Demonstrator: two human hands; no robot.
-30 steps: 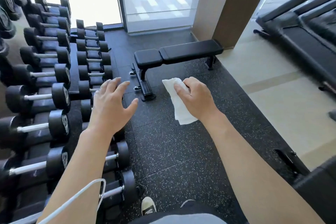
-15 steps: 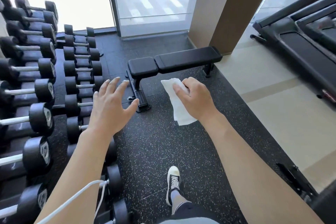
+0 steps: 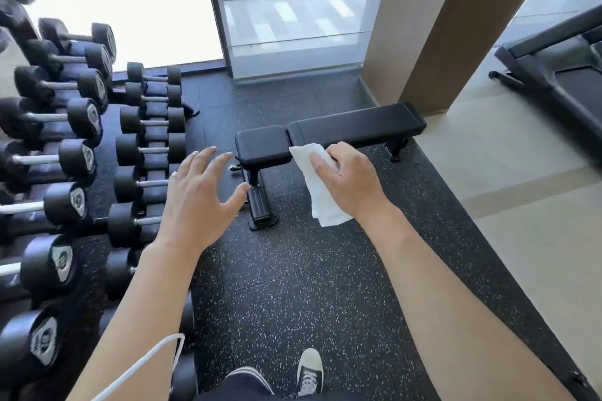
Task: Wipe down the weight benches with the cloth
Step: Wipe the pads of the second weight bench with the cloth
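Here, right hand (image 3: 350,184) pinches white cloth (image 3: 321,192); left hand (image 3: 198,202) spread; dumbbell labels (image 3: 44,340) unreadable.

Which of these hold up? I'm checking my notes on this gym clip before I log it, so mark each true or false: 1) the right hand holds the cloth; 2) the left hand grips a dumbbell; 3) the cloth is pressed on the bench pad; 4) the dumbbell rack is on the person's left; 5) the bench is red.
1) True: the right hand grips the white cloth.
2) False: the left hand is spread open in the air and holds nothing.
3) False: the cloth hangs from the hand, short of the bench.
4) True: the dumbbell rack stands on the left.
5) False: the bench is black.
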